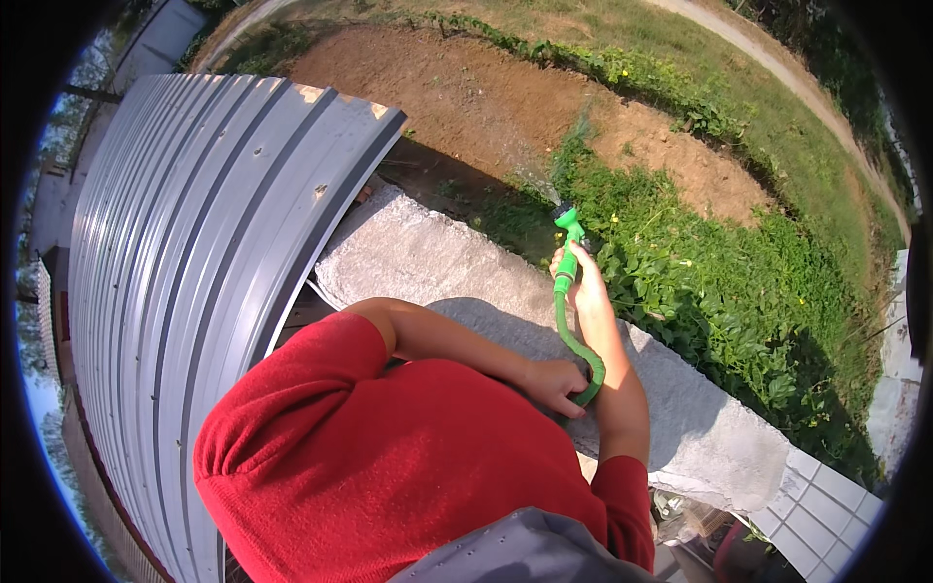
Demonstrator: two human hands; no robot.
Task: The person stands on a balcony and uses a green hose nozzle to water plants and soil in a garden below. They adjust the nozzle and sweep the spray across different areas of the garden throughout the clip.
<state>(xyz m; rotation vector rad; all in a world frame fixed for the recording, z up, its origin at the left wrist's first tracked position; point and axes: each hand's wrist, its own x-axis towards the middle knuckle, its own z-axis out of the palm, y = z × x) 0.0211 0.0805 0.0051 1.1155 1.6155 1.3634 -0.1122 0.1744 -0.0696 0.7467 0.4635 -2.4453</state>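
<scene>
My right hand [584, 283] is wrapped around the handle of a green garden hose spray nozzle [569, 227], held out over the far side of a rough concrete wall top [430, 240]. Fine water [538, 187] leaves the black spray head, pointing away and slightly left. From the handle's lower end a green fabric-covered hose [594, 364] bends down. Close to my body, my left hand [557, 385] grips this hose, its fingers partly hidden. The hose below that hand is out of sight.
Corrugated metal sheeting [219, 218] with a sharp edge rises at left. Beyond the wall lie bare brown soil [437, 95] and dense leafy plants [700, 284] with yellow flowers. White tiles [824, 503] cover a ledge at lower right. A dirt path [787, 65] curves behind.
</scene>
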